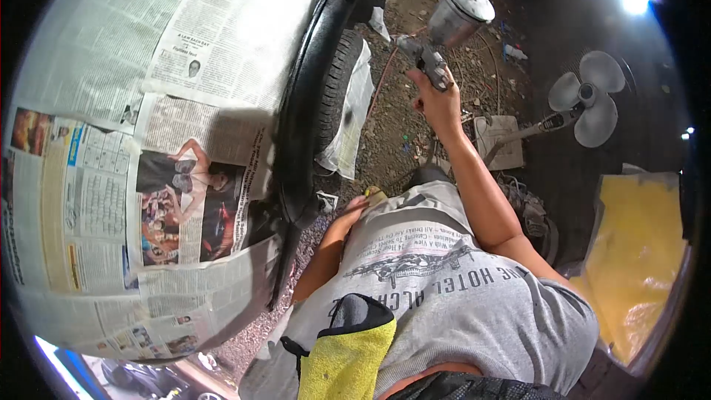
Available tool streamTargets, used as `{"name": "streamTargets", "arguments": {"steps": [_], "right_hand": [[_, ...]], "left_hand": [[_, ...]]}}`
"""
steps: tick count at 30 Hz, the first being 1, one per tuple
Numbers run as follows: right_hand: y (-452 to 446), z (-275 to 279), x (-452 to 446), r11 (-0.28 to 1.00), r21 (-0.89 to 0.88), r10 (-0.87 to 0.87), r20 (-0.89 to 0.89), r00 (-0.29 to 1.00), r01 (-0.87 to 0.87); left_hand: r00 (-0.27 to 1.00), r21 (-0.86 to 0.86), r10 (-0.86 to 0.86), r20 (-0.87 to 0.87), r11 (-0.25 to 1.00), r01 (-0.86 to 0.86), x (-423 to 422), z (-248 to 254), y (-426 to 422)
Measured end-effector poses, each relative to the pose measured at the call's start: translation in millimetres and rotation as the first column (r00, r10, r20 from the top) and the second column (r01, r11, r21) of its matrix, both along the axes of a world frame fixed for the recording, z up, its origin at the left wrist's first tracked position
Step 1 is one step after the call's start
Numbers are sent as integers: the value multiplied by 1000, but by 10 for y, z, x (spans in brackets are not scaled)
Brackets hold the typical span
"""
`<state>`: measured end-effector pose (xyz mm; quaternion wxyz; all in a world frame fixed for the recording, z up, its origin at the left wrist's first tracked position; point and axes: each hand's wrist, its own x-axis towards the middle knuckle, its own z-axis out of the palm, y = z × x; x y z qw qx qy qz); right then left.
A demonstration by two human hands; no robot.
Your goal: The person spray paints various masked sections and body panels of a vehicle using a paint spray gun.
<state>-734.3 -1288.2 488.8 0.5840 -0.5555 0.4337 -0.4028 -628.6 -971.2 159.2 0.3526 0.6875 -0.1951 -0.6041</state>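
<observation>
My right hand [438,104] is wrapped around the grip of a spray gun [426,59], held out ahead of my body. A metal paint cup [461,16] sits on the gun, which points toward the black wheel-arch trim [300,118] with a gap between them. Low by my waist, my left hand [351,211] is closed at a small tan and yellow piece [376,198]; its kind is unclear and some fingers are hidden. Newspaper sheets [215,37] cover the vehicle body to my left.
Behind the trim is a tire [339,89] with paper [349,122] beside it. A fan [586,95] stands at right, near a yellow sheet-covered panel [633,252]. A hose [383,78] crosses the dirt ground. A yellow cloth [346,359] lies over my chest.
</observation>
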Motion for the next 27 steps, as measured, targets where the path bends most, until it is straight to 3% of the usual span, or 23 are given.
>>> {"name": "streamTargets", "arguments": {"steps": [3,7,9,11,15,18,19,20,22,23,24,26,27], "right_hand": [[-50,37,109,1000,22,-7,6,1000,7],[-275,-291,403,998,-31,-52,91,995,55],[-447,-563,572,989,-134,-42,97,994,55],[-604,-714,735,988,-148,-34,94,995,48],[-1063,-1118,961,975,-197,-105,-6,994,102],[-1393,-1400,951,977,-87,-194,10,981,194],[-1483,-1464,918,981,45,-190,42,981,188],[-1545,-1527,800,973,199,-147,121,982,121],[-1663,-1486,547,968,226,-137,120,983,107],[-1711,-1517,400,967,243,-115,147,982,77],[-1779,-1582,242,968,249,-90,181,979,43],[-1869,-1787,-81,988,142,-71,66,995,61],[-1923,-2023,-284,994,106,-37,59,998,30]], "left_hand": [[991,-103,-134,26,985,136,-6,348,-490],[869,-110,-425,251,880,462,-34,209,-669],[871,-80,-449,200,879,471,-12,6,-574],[865,-30,-471,174,875,483,-1,180,-570],[958,165,-281,58,949,268,-18,-245,-345],[957,168,-273,98,952,255,-36,-272,-237],[982,239,-180,53,957,162,-103,-140,-258],[968,232,-237,80,949,213,-115,-53,-362],[930,211,-339,139,928,307,-134,-207,-432],[975,76,-218,52,974,213,-164,-34,-566],[969,143,-224,102,967,209,-148,333,-969],[951,277,-246,189,942,188,-122,1297,-1932],[903,241,-322,285,936,258,56,1487,-2225]]}}
